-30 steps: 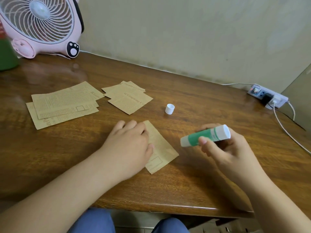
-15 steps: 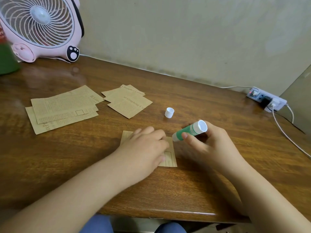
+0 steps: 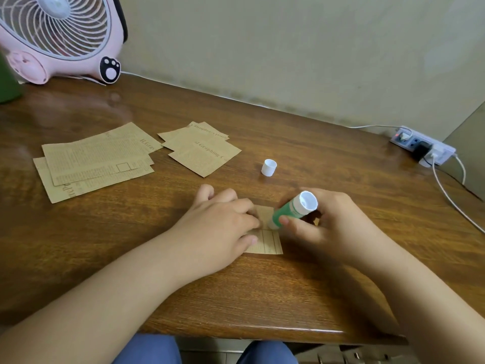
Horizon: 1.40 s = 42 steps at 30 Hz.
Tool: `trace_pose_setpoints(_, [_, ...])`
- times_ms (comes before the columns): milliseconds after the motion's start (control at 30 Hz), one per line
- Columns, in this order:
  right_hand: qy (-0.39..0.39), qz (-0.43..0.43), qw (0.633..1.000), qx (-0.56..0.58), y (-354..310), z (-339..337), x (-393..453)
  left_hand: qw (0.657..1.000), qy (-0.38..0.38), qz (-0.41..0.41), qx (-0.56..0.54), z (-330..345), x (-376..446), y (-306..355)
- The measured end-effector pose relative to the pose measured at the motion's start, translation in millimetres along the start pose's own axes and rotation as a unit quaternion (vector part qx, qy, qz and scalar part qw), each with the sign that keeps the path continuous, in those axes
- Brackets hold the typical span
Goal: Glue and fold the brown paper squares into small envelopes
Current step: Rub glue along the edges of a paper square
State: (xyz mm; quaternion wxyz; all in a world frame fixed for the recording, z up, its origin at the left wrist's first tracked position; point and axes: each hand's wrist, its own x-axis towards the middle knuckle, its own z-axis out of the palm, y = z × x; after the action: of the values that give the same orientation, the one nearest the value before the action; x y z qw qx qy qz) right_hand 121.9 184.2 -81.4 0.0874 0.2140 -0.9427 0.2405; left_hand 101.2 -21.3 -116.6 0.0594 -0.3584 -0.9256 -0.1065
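A small brown printed paper square (image 3: 268, 240) lies on the wooden table in front of me. My left hand (image 3: 217, 227) presses flat on its left part and hides most of it. My right hand (image 3: 328, 227) grips a green and white glue stick (image 3: 291, 210), uncapped, tilted with its lower tip touching the paper near the left fingertips. The white cap (image 3: 269, 167) stands alone on the table beyond the hands. A small stack of brown squares (image 3: 202, 151) and a pile of larger printed sheets (image 3: 97, 161) lie to the left.
A pink desk fan (image 3: 52, 35) stands at the back left beside a green object (image 3: 8, 85). A white power strip (image 3: 423, 147) with cables lies at the back right by the wall. The table's front edge (image 3: 262, 331) runs just above my knees.
My right hand brought the glue stick left and down until its tip met the paper. My left hand turned the square and shifted right with it.
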Motion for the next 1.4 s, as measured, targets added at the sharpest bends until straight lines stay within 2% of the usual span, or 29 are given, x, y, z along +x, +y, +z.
trace_pose_setpoints(100, [-0.008,-0.014,1.000,0.000,-2.6,-0.4,-2.9,1.000,-0.006,-0.002,-0.003,0.0,0.7,-0.1])
trace_pose_setpoints(267, [0.034,0.041,0.999,0.001,2.0,7.3,18.5,1.000,-0.005,-0.004,-0.007,-1.5,-0.9,1.2])
trace_pose_setpoints(333, [0.025,0.036,0.999,-0.005,1.8,6.3,19.4,1.000,0.001,-0.005,-0.005,-1.5,-1.6,2.1])
trace_pose_setpoints(500, [-0.040,-0.040,0.998,-0.009,-13.8,-2.0,-10.1,1.000,0.013,0.001,-0.002,1.1,-0.2,1.1])
trace_pose_setpoints(733, [-0.055,-0.045,0.997,-0.004,-15.3,-3.7,-14.5,1.000,0.027,0.003,-0.008,1.1,-2.0,2.6])
trace_pose_setpoints(833, [-0.011,0.012,0.998,0.068,-16.6,-8.4,-24.9,0.999,0.049,0.006,-0.019,2.3,-2.9,3.5])
trace_pose_setpoints(900, [0.061,0.062,0.991,0.105,-15.5,-12.7,-31.1,0.999,0.052,0.000,-0.013,4.3,-2.8,6.2])
trace_pose_setpoints(1000, [0.157,0.093,0.978,0.102,-9.2,-16.7,-35.7,0.998,0.056,-0.016,0.015,5.2,-2.9,15.9])
trace_pose_setpoints(1133, [0.151,0.114,0.978,0.089,-6.6,-15.0,-34.4,0.997,0.017,-0.063,0.042,4.0,5.8,36.1])
trace_pose_setpoints(1267, [0.147,0.118,0.980,0.068,-5.5,-8.9,-22.4,0.990,0.026,-0.127,0.047,5.8,14.1,50.0])
trace_pose_setpoints(1400, [0.117,0.123,0.982,0.077,-1.8,-4.9,-11.7,0.990,0.049,-0.129,0.019,4.9,10.0,43.1])
